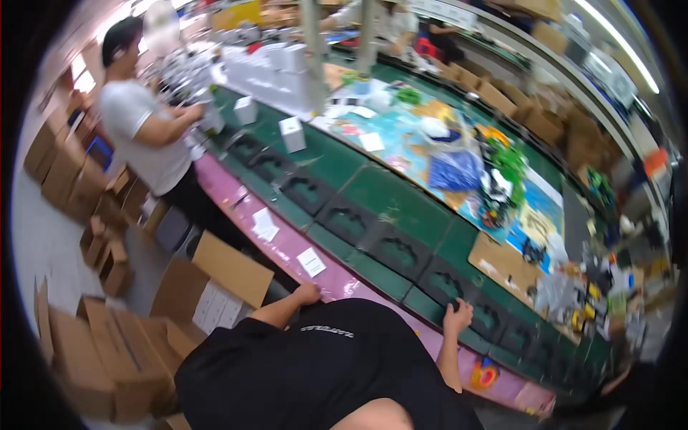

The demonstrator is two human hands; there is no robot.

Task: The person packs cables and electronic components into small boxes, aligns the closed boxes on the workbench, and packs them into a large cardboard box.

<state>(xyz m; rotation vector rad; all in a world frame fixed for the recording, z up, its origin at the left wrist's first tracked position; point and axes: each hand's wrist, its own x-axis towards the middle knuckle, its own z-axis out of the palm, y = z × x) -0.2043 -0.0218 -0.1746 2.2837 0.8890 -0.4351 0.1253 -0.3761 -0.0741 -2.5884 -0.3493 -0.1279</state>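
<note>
My left hand (307, 293) is at the pink edge strip (373, 295) of the bench, its fingers curled together; anything inside them is hidden. A white printed card (311, 262) lies just beyond it. On the right, my right hand (459, 317) is closed at the near side of a black foam insert (441, 281), with a small dark piece at its fingertips that I cannot make out. More black foam inserts with cut-outs form a row along the green surface (373, 188). Two white boxes (292, 134) stand at the row's far side.
A co-worker (147, 122) stands at the left, hands on a white item. Open cartons (233, 269) fill the lower left. Orange tape (485, 374) lies on the pink strip. Across the bench are a blue bag (456, 170), a cardboard sheet (505, 266) and loose parts.
</note>
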